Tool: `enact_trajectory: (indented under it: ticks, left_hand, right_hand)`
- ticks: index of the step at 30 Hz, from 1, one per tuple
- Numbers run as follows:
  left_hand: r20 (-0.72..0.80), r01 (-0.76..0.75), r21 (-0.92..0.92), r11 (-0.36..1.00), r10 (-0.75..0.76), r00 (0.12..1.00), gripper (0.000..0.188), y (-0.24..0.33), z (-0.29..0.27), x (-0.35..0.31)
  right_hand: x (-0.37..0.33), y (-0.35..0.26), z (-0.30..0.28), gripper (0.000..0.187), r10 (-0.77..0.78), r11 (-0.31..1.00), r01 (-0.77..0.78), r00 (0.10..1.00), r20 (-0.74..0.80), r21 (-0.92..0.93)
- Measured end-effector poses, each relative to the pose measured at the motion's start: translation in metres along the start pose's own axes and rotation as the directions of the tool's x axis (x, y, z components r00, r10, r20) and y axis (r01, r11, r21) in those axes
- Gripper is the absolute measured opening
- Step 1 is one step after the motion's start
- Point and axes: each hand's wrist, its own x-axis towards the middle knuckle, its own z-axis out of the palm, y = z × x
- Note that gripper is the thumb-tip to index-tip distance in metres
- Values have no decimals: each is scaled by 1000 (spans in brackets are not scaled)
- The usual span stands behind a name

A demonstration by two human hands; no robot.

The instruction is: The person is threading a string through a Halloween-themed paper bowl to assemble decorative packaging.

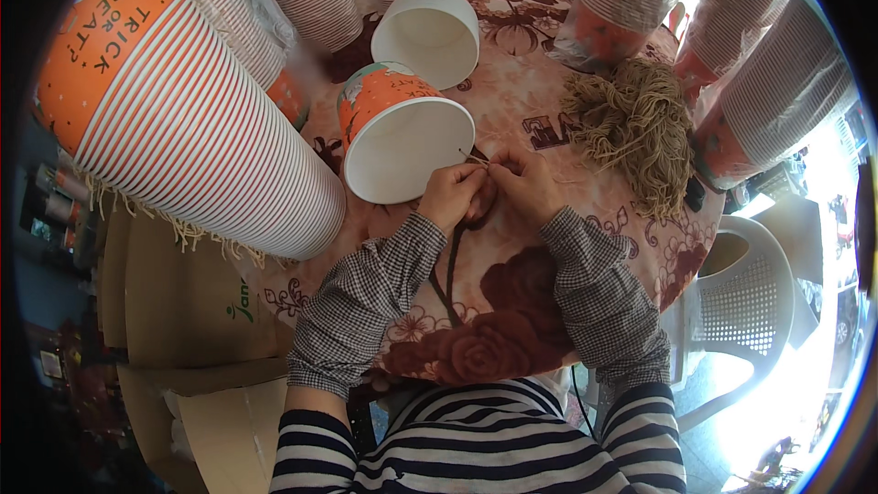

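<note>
Over the table's middle, my left hand (454,194) and my right hand (529,181) meet, fingertips pinched together. Between them runs a short, thin tan cord (473,158); its detail is small and partly hidden by my fingers. Just beyond lies an orange paper bucket (384,96) on its side, its white open mouth facing me and its rim close to my left hand. Behind it a second paper bucket (428,35) also lies tipped, showing a white inside. To the right of my right hand is a loose heap of tan cords (640,133).
A tall leaning stack of nested orange buckets (210,128) fills the left, with cord fringe hanging below. More plastic-wrapped stacks (631,0) stand at the back and right. The round table has a flowered cloth (512,265). Cardboard boxes (201,311) and a white chair (745,302) flank it.
</note>
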Motion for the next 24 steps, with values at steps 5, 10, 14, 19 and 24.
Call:
enact_trajectory:
  ticks: [5,10,14,19,24]
  left_hand:
    - [80,187,-665,723,-181,980,20,6,1,-3]
    - [46,155,-690,707,-171,984,19,-1,-5,-4]
    - [-14,139,-718,683,-213,977,16,3,-1,-3]
    - [-55,113,-755,646,-234,971,13,1,-4,-6]
    - [-108,87,-765,638,-260,959,11,1,-2,-3]
  right_hand:
    - [-5,-10,3,17,-28,996,28,1000,2,-85]
    - [-12,-25,11,16,19,952,-12,1000,19,-305]
    - [-9,-10,9,16,-60,967,71,997,52,-243]
    - [-16,-23,18,15,-80,944,104,993,89,-313]
    - [-21,-24,22,12,-109,948,129,991,84,-291]
